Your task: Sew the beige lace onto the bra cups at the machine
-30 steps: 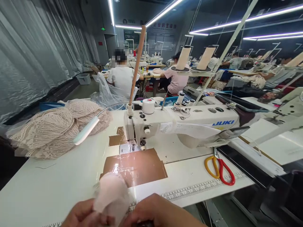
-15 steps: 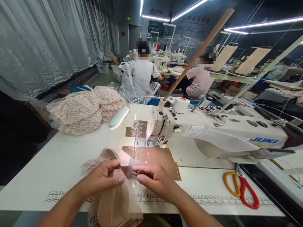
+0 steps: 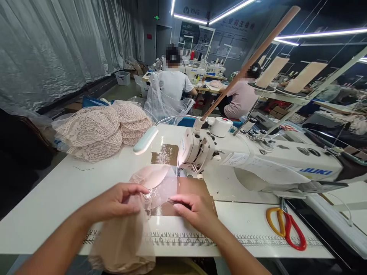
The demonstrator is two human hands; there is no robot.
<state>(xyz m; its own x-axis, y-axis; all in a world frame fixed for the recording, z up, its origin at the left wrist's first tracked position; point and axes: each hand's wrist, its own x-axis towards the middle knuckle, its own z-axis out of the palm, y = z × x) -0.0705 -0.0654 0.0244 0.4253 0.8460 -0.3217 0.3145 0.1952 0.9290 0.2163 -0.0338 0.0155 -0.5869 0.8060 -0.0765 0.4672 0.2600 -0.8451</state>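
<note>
My left hand (image 3: pixel 119 202) is closed on a beige sheer mesh fabric piece (image 3: pixel 123 240), its thumb and fingers pinching the gathered cloth. The cloth hangs over the table's front edge. A smooth pale pink cup-shaped part (image 3: pixel 153 176) of the work lies beyond the hand, just left of the needle area, with sheer mesh around it. My right hand (image 3: pixel 193 210) is closed at the mesh's right side, around a small dark thin tool (image 3: pixel 172 201); its kind is mostly hidden by the fingers. The white sewing machine (image 3: pixel 229 145) stands in front of my hands.
Scissors (image 3: pixel 285 225) with orange and red handles lie at the right. A stack of beige lace pieces (image 3: pixel 94 131) sits back left, near a lamp (image 3: pixel 145 140). A printed ruler (image 3: pixel 186 240) runs along the front edge. Two people (image 3: pixel 173 84) sit at machines beyond.
The pink cup part has spread out flat toward the needle. My left hand has moved left with the gathered mesh, and my right hand has shifted slightly right, widening the gap between them.
</note>
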